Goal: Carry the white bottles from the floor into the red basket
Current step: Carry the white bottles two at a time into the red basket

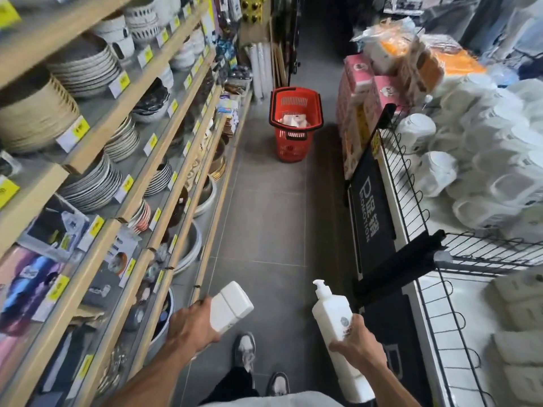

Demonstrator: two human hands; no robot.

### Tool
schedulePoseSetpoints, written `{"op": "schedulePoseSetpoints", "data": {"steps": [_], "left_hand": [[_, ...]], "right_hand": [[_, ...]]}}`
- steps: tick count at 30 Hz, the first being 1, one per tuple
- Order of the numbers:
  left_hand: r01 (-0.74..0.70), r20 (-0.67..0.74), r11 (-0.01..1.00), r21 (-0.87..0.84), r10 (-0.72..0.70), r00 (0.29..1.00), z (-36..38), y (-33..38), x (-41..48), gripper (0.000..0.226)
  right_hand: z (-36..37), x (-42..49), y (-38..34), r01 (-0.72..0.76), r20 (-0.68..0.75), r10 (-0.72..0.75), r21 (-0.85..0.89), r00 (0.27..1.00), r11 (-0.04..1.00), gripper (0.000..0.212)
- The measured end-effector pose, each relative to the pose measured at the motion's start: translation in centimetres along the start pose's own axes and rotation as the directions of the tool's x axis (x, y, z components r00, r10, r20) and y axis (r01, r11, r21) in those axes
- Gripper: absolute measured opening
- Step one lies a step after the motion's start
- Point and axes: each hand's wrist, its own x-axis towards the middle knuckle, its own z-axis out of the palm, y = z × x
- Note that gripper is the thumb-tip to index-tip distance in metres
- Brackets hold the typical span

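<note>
Holds a flat white bottle (232,306) in the left hand (191,327) and a white pump bottle (332,312) in the right hand (358,345). Stands in a shop aisle, well apart from the red basket (295,124) up ahead on the grey floor (264,215). Plates (85,69) stacked on the left.

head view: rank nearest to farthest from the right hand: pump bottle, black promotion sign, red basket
1. pump bottle, gripped in the right hand
2. black promotion sign, ahead on the right
3. red basket, far down the aisle
</note>
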Motion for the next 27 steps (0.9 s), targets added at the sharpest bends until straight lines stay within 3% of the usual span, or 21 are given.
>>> {"op": "schedulePoseSetpoints", "data": {"steps": [10, 18, 27], "left_hand": [[-0.070, -0.008, 0.997, -0.019, 0.070, 0.998, -6.0, -1.0, 10.6, 0.082], [-0.176, -0.038, 0.984, 0.038, 0.177, 0.983, -10.5, -1.9, 19.8, 0.088], [-0.121, -0.027, 0.992, 0.027, 0.122, 0.992, -15.9, -1.2, 28.4, 0.089]], "right_hand": [[-3.5, 5.5, -8.3, -0.050, -0.045, 0.051, 0.025, 0.998, 0.998, 0.067], [-5.7, 10.6, -15.2, -0.063, -0.051, 0.065, 0.031, 0.997, 0.998, 0.073], [-8.7, 17.2, -20.3, -0.088, 0.000, 0.088, -0.006, 0.996, 0.996, 0.072]]}}
